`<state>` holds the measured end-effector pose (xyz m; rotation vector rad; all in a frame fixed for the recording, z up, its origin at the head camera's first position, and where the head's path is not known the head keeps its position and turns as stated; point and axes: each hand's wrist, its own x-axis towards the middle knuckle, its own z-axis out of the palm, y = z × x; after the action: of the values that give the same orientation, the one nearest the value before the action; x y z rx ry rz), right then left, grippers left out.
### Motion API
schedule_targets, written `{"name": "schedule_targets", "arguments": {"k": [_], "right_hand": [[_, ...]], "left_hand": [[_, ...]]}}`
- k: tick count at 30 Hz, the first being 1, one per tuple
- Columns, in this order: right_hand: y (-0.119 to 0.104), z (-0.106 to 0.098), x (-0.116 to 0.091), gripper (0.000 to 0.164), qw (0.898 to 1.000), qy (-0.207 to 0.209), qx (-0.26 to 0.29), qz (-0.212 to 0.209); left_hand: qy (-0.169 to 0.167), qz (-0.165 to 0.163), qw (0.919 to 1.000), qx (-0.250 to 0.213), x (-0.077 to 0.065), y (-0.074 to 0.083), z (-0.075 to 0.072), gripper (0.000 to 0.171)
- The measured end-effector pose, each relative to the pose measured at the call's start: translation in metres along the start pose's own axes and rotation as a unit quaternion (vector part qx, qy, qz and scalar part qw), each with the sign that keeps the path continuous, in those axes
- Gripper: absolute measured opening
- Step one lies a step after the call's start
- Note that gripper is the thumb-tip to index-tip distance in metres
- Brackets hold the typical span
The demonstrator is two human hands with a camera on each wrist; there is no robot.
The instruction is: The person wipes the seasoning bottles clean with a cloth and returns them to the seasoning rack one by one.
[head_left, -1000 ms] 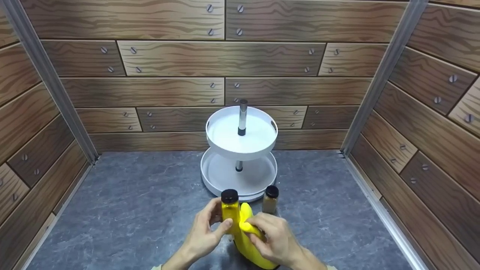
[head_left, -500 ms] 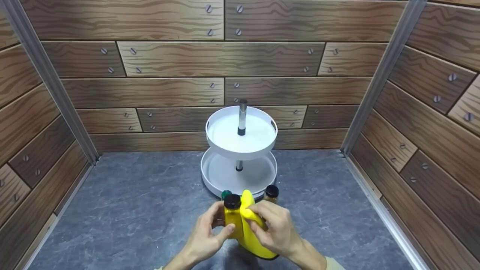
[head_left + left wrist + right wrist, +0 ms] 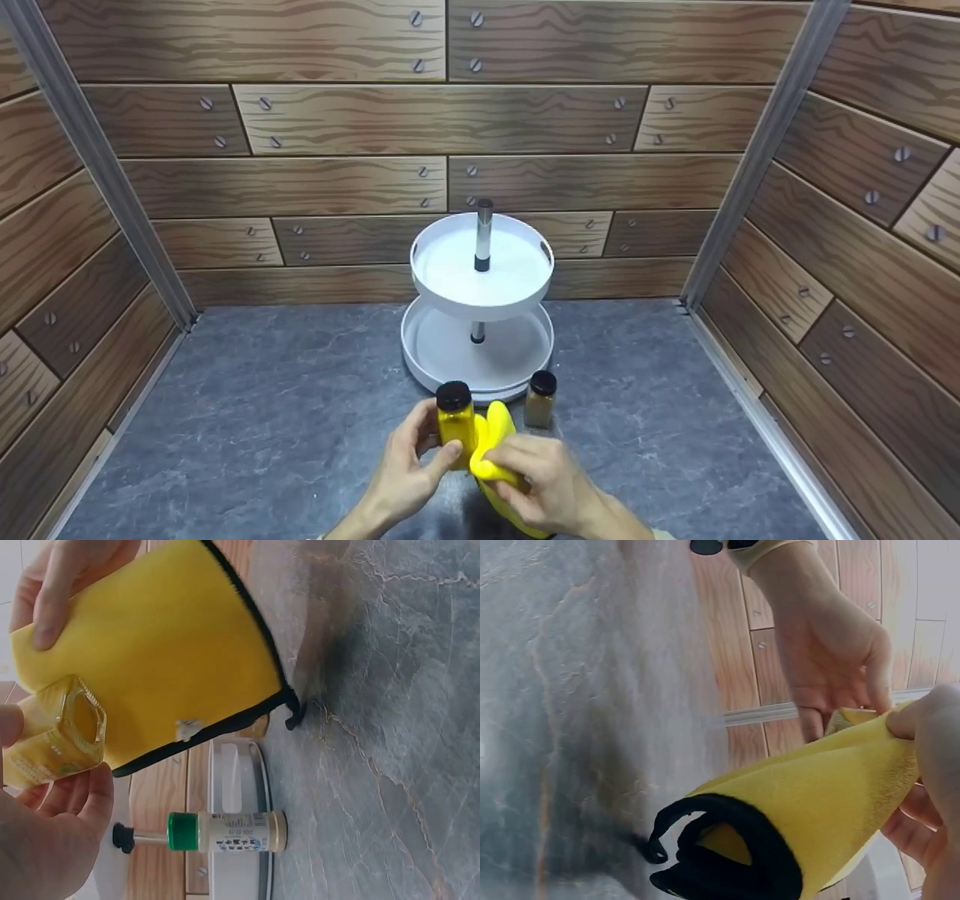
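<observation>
In the head view my left hand (image 3: 405, 469) holds a small squarish spice jar (image 3: 455, 424) upright, its black lid on top and its sides looking yellow. A yellow cloth (image 3: 497, 427) with black edging is bunched in my right hand (image 3: 551, 476), pinched between thumb and fingers. The cloth lies against the jar's side. From the left wrist, the jar's clear base (image 3: 84, 720) shows in front of the spread cloth (image 3: 165, 645). The right wrist view has the cloth (image 3: 817, 795) hanging in a fold, with most of the jar hidden behind it.
A white two-tier round stand (image 3: 484, 300) is just beyond my hands on the grey marbled surface (image 3: 285, 405). A brown-filled jar (image 3: 539, 405) with a black lid stands at its front right. A green-capped bottle (image 3: 238, 831) stands near the stand in the left wrist view. Wood-patterned walls enclose the surface.
The cloth rises along the jar and then comes down again in my right hand. My left hand keeps hold of the jar, which shifts slightly. The green cap glimpsed half a second ago is hidden in the head view.
</observation>
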<state>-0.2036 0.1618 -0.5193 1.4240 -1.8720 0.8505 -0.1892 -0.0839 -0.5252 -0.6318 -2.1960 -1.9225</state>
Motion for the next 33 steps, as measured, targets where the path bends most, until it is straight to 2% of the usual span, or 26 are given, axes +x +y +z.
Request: {"name": "schedule_targets", "arguments": {"k": [4, 7, 14, 19, 26, 33], "right_hand": [[0.002, 0.002, -0.006, 0.036, 1.000, -0.015, -0.001, -0.022], [0.003, 0.002, -0.009, 0.037, 1.000, -0.014, -0.003, -0.023], [0.004, -0.001, -0.010, 0.039, 0.999, 0.021, -0.009, 0.025], [0.004, -0.005, -0.011, 0.033, 0.998, 0.027, 0.000, 0.063], [0.008, -0.009, -0.012, 0.035, 0.997, 0.025, -0.026, 0.073], [0.011, -0.011, -0.012, 0.036, 0.994, 0.038, -0.073, 0.068]], "left_hand": [[0.006, -0.015, 0.9999, -0.005, 0.000, 0.000, 0.000, 0.048], [0.007, -0.027, 0.9996, -0.011, 0.001, -0.002, -0.001, 0.048], [0.014, -0.048, 0.9985, -0.023, -0.001, -0.006, -0.004, 0.047], [0.015, -0.075, 0.9969, -0.016, -0.002, -0.012, -0.007, 0.048], [0.043, -0.080, 0.9945, 0.053, -0.004, -0.018, -0.011, 0.047], [0.059, -0.094, 0.9852, 0.131, -0.007, -0.023, -0.018, 0.048]]}}
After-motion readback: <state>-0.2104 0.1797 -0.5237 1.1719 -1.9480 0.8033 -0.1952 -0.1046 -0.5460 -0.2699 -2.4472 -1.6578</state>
